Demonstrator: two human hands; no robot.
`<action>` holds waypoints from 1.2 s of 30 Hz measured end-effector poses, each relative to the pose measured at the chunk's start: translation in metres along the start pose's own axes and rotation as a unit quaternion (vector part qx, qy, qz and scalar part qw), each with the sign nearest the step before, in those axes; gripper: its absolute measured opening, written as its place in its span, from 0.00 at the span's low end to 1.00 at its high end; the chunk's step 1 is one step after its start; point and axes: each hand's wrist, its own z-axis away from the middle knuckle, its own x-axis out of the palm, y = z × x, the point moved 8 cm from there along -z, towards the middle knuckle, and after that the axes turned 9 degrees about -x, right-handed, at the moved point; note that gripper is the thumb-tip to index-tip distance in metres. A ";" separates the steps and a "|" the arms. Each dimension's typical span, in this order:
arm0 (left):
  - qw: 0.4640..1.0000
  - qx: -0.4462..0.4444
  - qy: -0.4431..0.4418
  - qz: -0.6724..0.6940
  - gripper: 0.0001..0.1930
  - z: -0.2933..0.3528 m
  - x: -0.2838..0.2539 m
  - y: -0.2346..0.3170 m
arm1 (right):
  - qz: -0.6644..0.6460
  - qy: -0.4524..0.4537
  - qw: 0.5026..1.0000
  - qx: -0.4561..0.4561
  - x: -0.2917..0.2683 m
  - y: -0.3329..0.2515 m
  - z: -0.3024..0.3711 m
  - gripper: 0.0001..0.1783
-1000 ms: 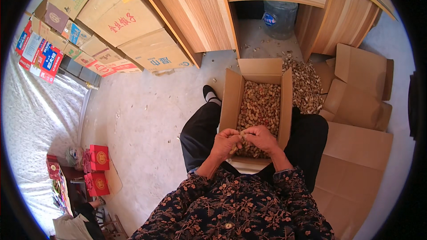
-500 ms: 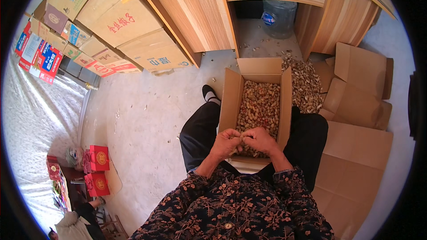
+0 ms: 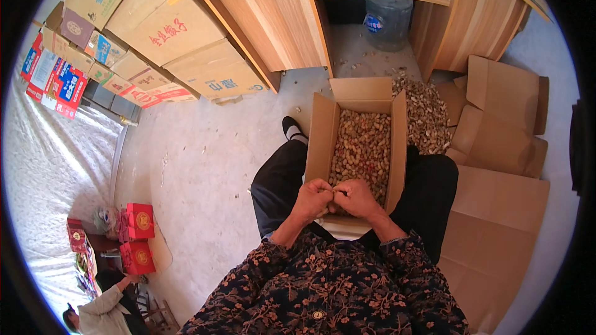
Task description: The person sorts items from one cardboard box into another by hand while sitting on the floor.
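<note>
An open cardboard box point(image 3: 321, 139) stands between my knees, filled with unshelled peanuts point(image 3: 361, 142), some of them with reddish bits showing. Over its near end, my left hand point(image 3: 312, 201) and my right hand point(image 3: 361, 200) meet, thumbs and fingertips pinched together. Between the fingertips is a small pale piece that looks like a peanut point(image 3: 333, 191), mostly covered by the fingers. Both hands are closed.
A heap of peanut shells point(image 3: 427, 115) lies right of the box, beside flattened cardboard point(image 3: 496, 211). Ahead stands a wooden desk point(image 3: 267, 18) with a large water bottle point(image 3: 388, 23) beneath. Stacked cartons point(image 3: 167, 34) are far left. Another person point(image 3: 108, 310) is near red boxes point(image 3: 138, 257).
My hands stay together over the box's near end, with the fingers shifted slightly. At the lower left, the other person has come further into view, an arm near the red boxes.
</note>
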 end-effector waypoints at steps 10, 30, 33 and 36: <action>0.996 0.009 0.003 0.086 0.02 -0.004 0.000 0.004 | -0.030 0.055 0.995 0.083 -0.017 0.001 0.001 0.08; 0.997 0.033 0.058 0.029 0.03 -0.014 -0.014 0.001 | -0.535 0.118 0.822 0.156 -0.010 0.034 0.004 0.10; 0.997 0.006 0.052 0.053 0.03 -0.011 -0.011 0.004 | -0.534 0.107 0.821 0.168 -0.007 0.036 0.004 0.09; 0.995 -0.018 0.018 0.094 0.04 -0.012 -0.010 0.002 | -0.518 0.103 0.829 0.183 -0.004 0.041 0.005 0.10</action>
